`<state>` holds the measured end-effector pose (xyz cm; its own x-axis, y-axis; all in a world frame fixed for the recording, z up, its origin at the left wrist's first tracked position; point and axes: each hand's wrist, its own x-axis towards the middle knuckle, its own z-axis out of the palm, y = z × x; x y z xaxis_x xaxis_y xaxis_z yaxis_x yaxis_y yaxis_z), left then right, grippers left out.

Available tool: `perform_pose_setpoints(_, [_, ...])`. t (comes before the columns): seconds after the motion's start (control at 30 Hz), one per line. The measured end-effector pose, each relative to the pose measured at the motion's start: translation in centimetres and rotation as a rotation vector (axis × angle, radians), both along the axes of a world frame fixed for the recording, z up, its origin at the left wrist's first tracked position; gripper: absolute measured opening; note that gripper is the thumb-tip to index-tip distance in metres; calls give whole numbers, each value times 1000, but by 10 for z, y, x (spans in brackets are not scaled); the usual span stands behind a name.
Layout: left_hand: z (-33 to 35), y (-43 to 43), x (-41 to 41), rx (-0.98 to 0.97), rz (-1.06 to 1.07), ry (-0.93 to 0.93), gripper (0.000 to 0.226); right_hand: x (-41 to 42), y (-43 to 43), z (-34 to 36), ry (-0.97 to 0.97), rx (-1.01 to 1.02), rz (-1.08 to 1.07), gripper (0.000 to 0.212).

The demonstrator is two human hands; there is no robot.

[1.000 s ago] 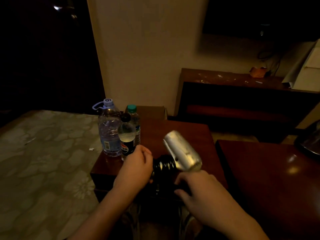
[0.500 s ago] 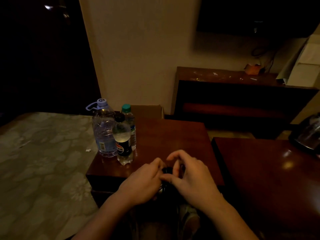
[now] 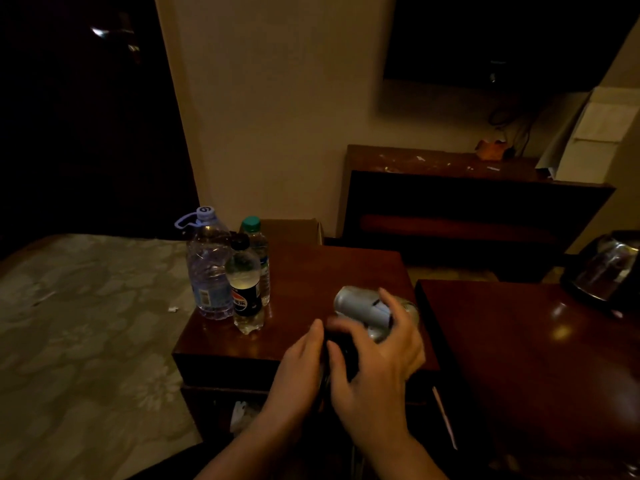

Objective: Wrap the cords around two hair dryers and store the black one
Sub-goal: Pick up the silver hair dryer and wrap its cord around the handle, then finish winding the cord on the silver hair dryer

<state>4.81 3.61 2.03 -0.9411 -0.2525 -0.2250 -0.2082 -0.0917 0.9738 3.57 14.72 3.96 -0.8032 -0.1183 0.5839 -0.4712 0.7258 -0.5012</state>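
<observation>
A silver hair dryer (image 3: 362,308) shows over the front of a dark wooden nightstand (image 3: 311,271), its barrel lying sideways. My right hand (image 3: 377,362) curls around it, fingers over the barrel and thumb on the dark, cord-wrapped handle (image 3: 341,348) below. My left hand (image 3: 301,362) presses against that dark handle from the left. The room is dim and the hands are blurred, so the cord itself is hard to make out. No black hair dryer is visible.
Three plastic bottles (image 3: 228,271) stand at the nightstand's left rear. A bed with a patterned cover (image 3: 86,323) lies to the left. A second wooden table (image 3: 536,358) with a kettle (image 3: 606,268) is at the right. A low cabinet (image 3: 467,202) stands against the wall.
Half a second ago both hands covered the dryer near the table's front edge. The silver barrel has swung back into sight at the right, with my right hand around it.
</observation>
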Motion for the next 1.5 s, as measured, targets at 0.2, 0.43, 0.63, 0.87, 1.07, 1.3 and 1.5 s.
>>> perform_pose_setpoints(0.2, [-36,15,-1,311,290,-162,78,3,-4,1,-701,-760,46,109])
perform_pose_setpoints(0.43, [-33,14,12,418,93,-282,57,-1,11,-18,-1000,-743,378,41])
perform_pose_setpoints(0.63, [-29,-48,42,-436,-450,-518,43,-5,33,-24,-800,-203,552,46])
perform_pose_setpoints(0.87, [-37,-118,48,-1131,-258,-683,43,8,19,-101,-883,540,589,59])
perform_pose_setpoints(1.07, [-63,-119,35,-1063,-292,-648,41,25,-7,-192,-905,779,493,80])
perform_pose_setpoints(1.3, [-89,-127,23,-1093,-386,-641,50,-13,-34,-270,-1009,657,195,77])
perform_pose_setpoints(1.5, [-99,-113,9,-1075,-558,-639,54,-70,-58,-318,-1062,631,80,44])
